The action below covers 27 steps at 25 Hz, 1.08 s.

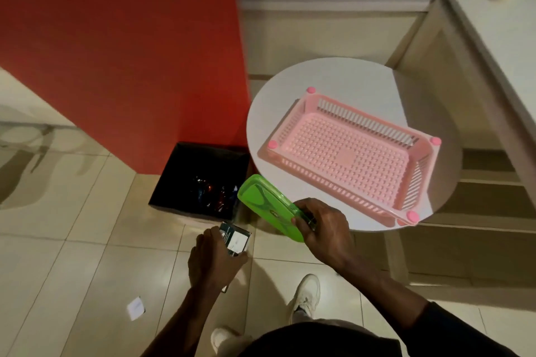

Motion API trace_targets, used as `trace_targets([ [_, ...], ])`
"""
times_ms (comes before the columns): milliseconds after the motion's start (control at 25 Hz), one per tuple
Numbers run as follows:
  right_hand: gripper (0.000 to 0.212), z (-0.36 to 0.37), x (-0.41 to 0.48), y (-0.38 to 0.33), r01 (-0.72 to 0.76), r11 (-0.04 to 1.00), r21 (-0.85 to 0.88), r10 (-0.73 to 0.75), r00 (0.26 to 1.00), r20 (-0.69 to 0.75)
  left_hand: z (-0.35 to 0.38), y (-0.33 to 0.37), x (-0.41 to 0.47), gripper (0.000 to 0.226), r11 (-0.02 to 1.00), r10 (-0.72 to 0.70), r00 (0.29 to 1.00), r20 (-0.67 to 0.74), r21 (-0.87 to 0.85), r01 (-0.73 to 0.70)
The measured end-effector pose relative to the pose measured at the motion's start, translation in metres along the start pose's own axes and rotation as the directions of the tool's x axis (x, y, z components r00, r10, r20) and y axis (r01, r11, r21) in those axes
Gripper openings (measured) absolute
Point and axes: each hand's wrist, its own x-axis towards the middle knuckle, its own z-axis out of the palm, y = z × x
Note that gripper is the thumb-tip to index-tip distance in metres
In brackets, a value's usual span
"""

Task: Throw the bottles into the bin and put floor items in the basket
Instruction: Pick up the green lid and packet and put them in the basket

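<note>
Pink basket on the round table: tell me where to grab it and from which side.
Grip the basket by its near long rim, the edge facing the person, coming from above with fingers hooked inside. It sits flat and empty on the table, its slotted walls flare outward, and that rim is nearest. Both hands are full now: the right hand holds a green case, the left hand a small box.

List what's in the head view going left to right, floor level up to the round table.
White paper scrap → black bin → left hand holding a small box → right hand holding a green case → pink basket on the round table.
</note>
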Motion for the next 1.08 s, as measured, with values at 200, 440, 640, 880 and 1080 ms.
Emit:
trace_targets([
  [200, 0.020, -0.060, 0.027, 0.022, -0.094, 0.956, 0.278, 0.155, 0.966, -0.206, -0.020, 0.087, 0.035, 0.084, 0.994, 0.013, 0.995, -0.103, -0.106, -0.024],
  [440, 0.021, -0.088, 0.062, 0.049, -0.244, 0.729, 0.640, 0.520, 0.805, -0.285, -0.065, 0.167, 0.096, 0.065, 0.971, 0.185, 0.973, -0.140, -0.129, -0.203],
  [640, 0.021, -0.089, 0.089, 0.068, -0.262, 0.499, 0.826, 0.758, 0.595, -0.269, -0.075, 0.239, 0.166, 0.071, 0.916, 0.383, 0.919, -0.098, -0.093, -0.391],
  [880, 0.022, -0.072, 0.123, 0.089, -0.375, 0.435, 0.819, 0.870, 0.411, -0.273, -0.041, 0.291, 0.247, 0.088, 0.886, 0.455, 0.881, 0.129, 0.035, -0.463],
  [1080, 0.027, -0.050, 0.144, 0.104, -0.474, 0.365, 0.801, 0.921, 0.310, -0.237, -0.001, 0.304, 0.283, 0.111, 0.846, 0.485, 0.847, 0.219, 0.128, -0.518],
])
